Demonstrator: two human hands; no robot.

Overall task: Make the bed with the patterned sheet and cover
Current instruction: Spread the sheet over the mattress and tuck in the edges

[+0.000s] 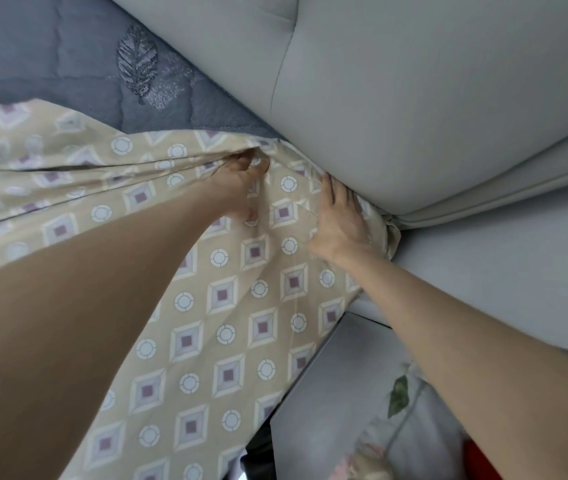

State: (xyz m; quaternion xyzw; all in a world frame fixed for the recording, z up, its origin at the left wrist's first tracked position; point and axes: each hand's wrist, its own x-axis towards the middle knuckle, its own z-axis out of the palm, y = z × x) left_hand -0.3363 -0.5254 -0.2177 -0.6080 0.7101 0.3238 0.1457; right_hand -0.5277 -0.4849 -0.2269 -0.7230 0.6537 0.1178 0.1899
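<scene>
A beige patterned sheet (206, 323) with diamonds and circles lies over the corner of a blue quilted mattress (68, 64). My left hand (241, 181) grips a bunched fold of the sheet near the head of the bed, and creases run off to the left from it. My right hand (339, 220) lies flat on the sheet with straight fingers, pressing its edge down against the grey padded headboard (414, 98). A wad of sheet (388, 233) is bunched in the corner beside that hand.
The grey bed frame side rail (483, 278) runs to the right. A grey surface (327, 393) sits beside the bed below it. Floral fabric (403, 427) and something red (476, 459) lie at the lower right.
</scene>
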